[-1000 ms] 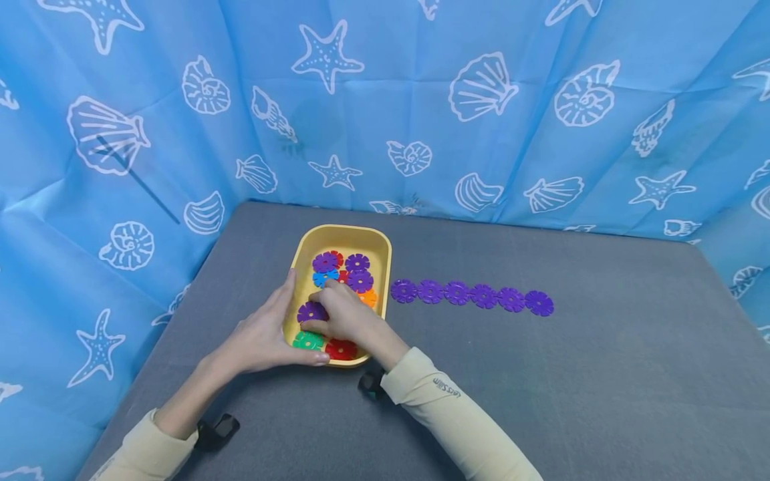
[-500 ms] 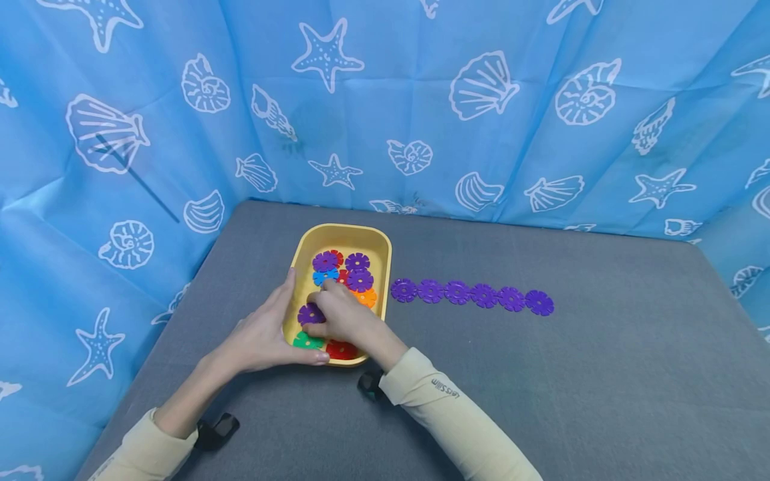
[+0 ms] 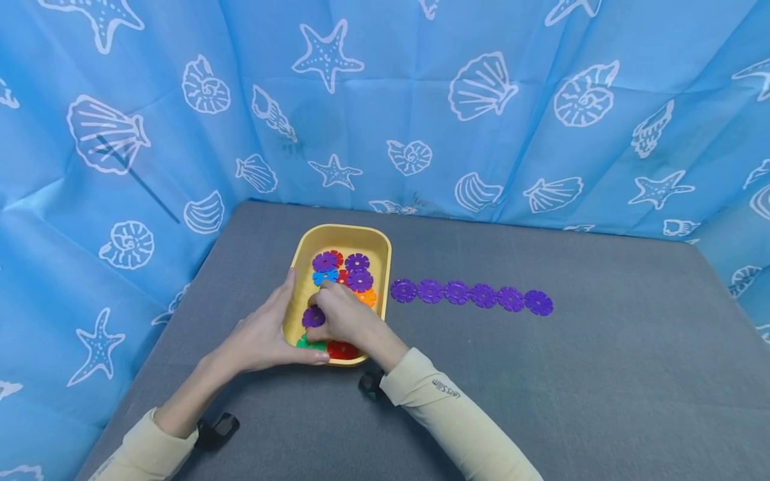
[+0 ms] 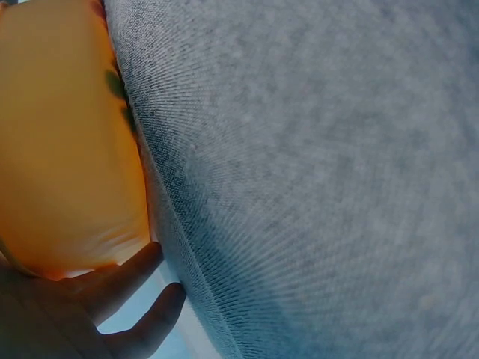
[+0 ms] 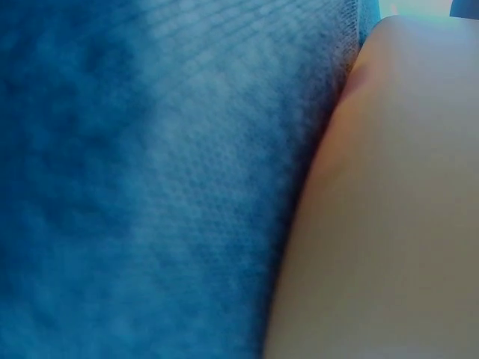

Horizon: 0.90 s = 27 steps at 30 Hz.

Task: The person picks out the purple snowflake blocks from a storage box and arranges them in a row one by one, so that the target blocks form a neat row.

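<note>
A yellow plastic tray (image 3: pixel 299 248) holds loose notched snowflake discs, among them a blue one (image 3: pixel 325 278), an orange one (image 3: pixel 368 298), a red one (image 3: pixel 343 351) and a green one (image 3: pixel 310 343). Spread around the tray's near left corner, my left hand (image 3: pixel 265 336) grips it, thumb along the near wall and fingers against the left side. Inside the tray, my right hand (image 3: pixel 345 314) bends its thumb and fingers onto a purple snowflake disc (image 3: pixel 313 316), whose right part they hide. In the left wrist view, left fingers (image 4: pixel 127 280) lie against the tray's wall.
To the right of the tray, a straight chain of joined purple discs (image 3: pixel 484 295) lies on the grey table (image 3: pixel 601 374). Behind it hangs a blue curtain (image 3: pixel 385 107) with white shell prints. Black wrist devices (image 3: pixel 218 432) sit under the forearms.
The right fingers have curled in closer on the purple disc, which shifts slightly toward the near side. The green disc shows less now. The left hand, tray and purple chain stay put.
</note>
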Each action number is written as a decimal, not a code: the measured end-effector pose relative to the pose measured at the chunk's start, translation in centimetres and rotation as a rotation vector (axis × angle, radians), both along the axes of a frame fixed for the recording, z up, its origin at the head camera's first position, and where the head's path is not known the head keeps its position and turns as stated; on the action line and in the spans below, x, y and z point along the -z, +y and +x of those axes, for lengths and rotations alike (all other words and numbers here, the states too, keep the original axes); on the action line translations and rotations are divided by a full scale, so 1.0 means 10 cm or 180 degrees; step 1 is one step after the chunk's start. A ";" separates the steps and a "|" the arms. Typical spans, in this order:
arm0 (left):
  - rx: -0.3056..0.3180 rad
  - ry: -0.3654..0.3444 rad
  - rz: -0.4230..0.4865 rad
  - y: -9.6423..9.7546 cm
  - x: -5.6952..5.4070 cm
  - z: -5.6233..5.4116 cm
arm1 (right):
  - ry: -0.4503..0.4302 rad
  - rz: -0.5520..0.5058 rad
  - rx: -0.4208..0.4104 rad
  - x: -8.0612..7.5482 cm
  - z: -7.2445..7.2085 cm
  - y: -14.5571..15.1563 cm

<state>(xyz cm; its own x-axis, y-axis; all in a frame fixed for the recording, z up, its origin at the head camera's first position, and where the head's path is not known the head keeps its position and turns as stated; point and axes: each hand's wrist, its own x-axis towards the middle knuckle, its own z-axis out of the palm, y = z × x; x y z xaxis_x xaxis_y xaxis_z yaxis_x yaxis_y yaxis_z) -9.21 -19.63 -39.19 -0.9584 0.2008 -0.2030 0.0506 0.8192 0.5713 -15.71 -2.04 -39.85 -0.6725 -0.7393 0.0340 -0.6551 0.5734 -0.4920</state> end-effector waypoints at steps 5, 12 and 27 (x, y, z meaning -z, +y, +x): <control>-0.0002 -0.0024 0.0000 0.00 0.00 0.00 | -0.0036 0.0078 0.0100 0.01 0.02 0.01; 0.0006 -0.0042 0.0014 0.00 0.00 0.00 | -0.0309 0.0055 0.0083 -0.01 0.01 0.03; -0.0015 -0.0078 0.0034 0.01 -0.01 0.00 | -0.0586 -0.0035 0.0116 -0.02 0.00 0.03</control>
<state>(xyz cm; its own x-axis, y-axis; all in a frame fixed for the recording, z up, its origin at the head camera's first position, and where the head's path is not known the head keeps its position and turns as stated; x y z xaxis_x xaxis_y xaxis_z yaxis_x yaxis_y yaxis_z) -9.20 -19.58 -39.09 -0.9541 0.1987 -0.2242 0.0328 0.8133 0.5810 -15.76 -1.76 -39.65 -0.6944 -0.7147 -0.0842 -0.5324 0.5889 -0.6081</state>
